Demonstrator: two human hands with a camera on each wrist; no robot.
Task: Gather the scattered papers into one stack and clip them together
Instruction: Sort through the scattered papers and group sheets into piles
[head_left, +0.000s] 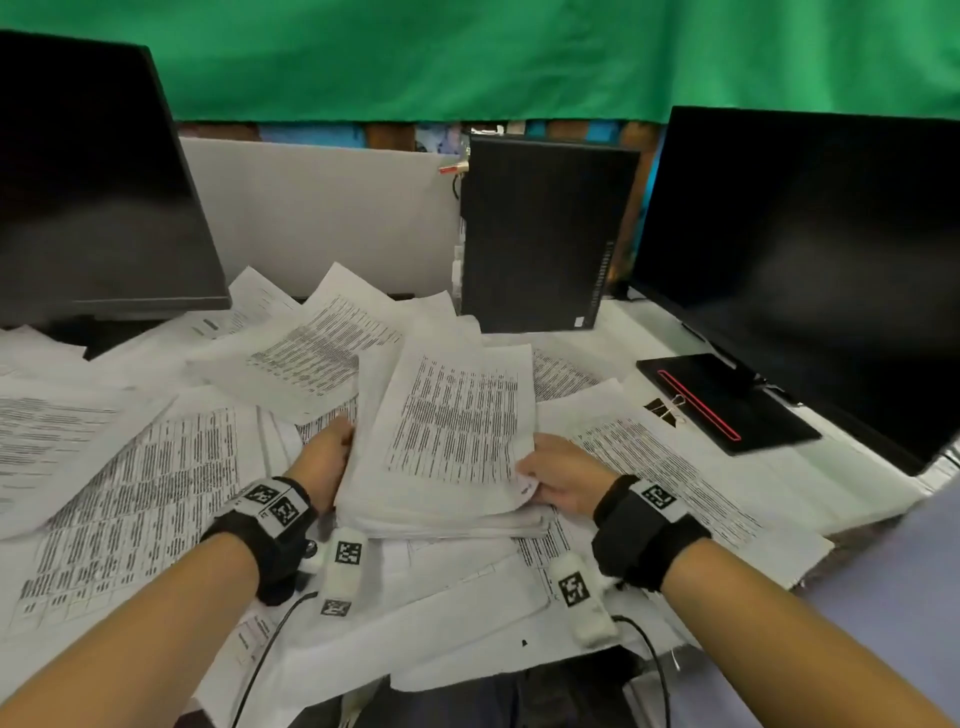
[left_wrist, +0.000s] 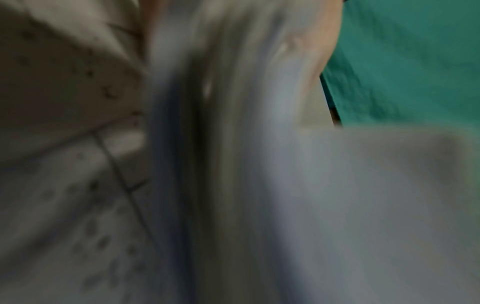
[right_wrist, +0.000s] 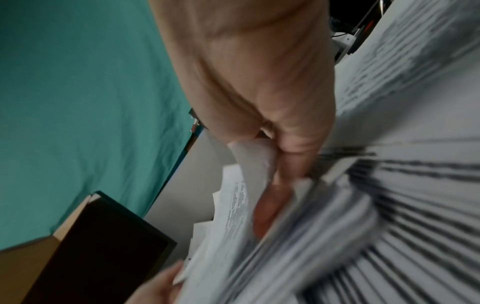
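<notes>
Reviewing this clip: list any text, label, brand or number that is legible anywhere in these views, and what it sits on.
None can be read.
Stack of papers, held by the left hand and right hand: dense printed rows, too blurred.
Loose sheets: too small.
Wrist bands: square coded markers, no words.
Computer case: sticker, too small.

Papers spread over the tabletop (head_left: 649, 332), monitors behind.
The stack (head_left: 447, 457) lies centre on loose sheets (head_left: 130, 493); binder clip (head_left: 667, 410) right of it, computer tower (head_left: 540, 234) behind, between left monitor (head_left: 93, 182) and right monitor (head_left: 805, 260).
</notes>
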